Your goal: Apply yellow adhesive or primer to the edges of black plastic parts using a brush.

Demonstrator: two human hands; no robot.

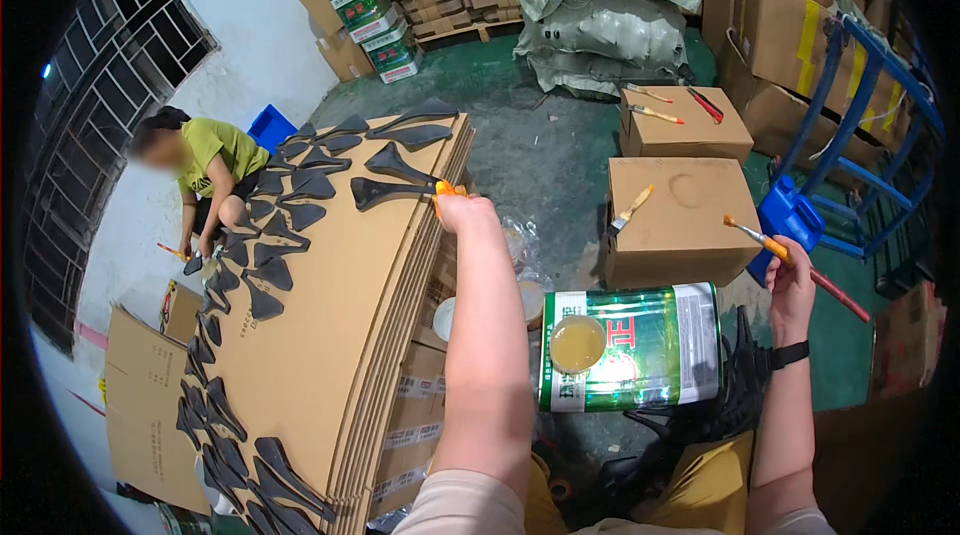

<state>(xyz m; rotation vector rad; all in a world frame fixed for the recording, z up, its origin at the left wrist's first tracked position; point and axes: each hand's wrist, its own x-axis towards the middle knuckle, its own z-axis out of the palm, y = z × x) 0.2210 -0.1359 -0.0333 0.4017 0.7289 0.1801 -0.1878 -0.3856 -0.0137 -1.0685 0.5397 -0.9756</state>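
Note:
My left hand [455, 210], with orange coverings on its fingertips, is closed on the narrow tip of a black bicycle-saddle-shaped piece [382, 193]. That piece lies at the right edge of a stack of cardboard sheets [310, 325], just below a similar black piece [398, 166]. In my right hand [792, 285] is a paintbrush [832, 293] with a red and orange handle, its bristles pointing up and left. Between my forearms, a round cup of yellowish liquid [578, 345] rests on a green and silver metal can [655, 350].
More black saddle-shaped pieces [285, 475] line the stack's left side. A co-worker [225, 160] in a yellow-green shirt crouches beyond it. Cardboard boxes [680, 210] carrying brushes stand ahead, near a blue jug [790, 215] and blue trolley [850, 105]. Grey-green sacks [605, 25] are piled behind.

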